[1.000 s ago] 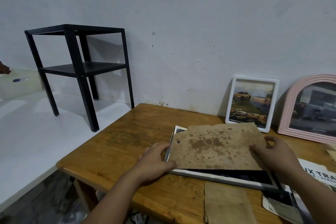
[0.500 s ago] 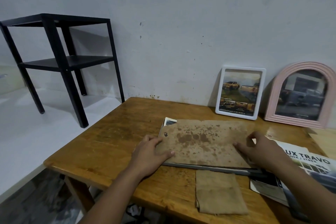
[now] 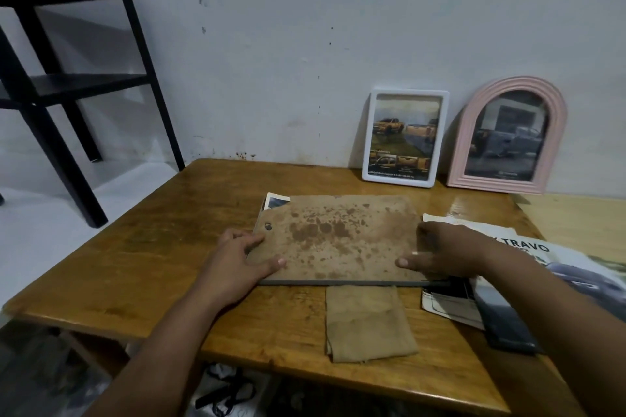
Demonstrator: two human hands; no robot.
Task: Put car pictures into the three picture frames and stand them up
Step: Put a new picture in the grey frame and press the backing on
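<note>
A stained brown backing board (image 3: 338,237) lies flat on a dark picture frame (image 3: 338,282) that is face down on the wooden table (image 3: 162,247). A corner of a car picture (image 3: 276,202) sticks out at the board's far left. My left hand (image 3: 242,261) presses on the board's left edge and my right hand (image 3: 440,252) presses on its right edge, fingers mostly straight. A white frame (image 3: 404,138) and a pink arched frame (image 3: 508,135), both with car pictures, stand against the wall.
A folded brown cloth (image 3: 367,323) lies at the table's front edge. Car brochures (image 3: 528,267) are spread on the right. A black two-tier side table (image 3: 78,85) stands on a white surface to the left.
The backing board has gone down from a raised tilt to flat on the frame. Both hands followed it down and now press at its ends. The camera tipped down and to the right.
</note>
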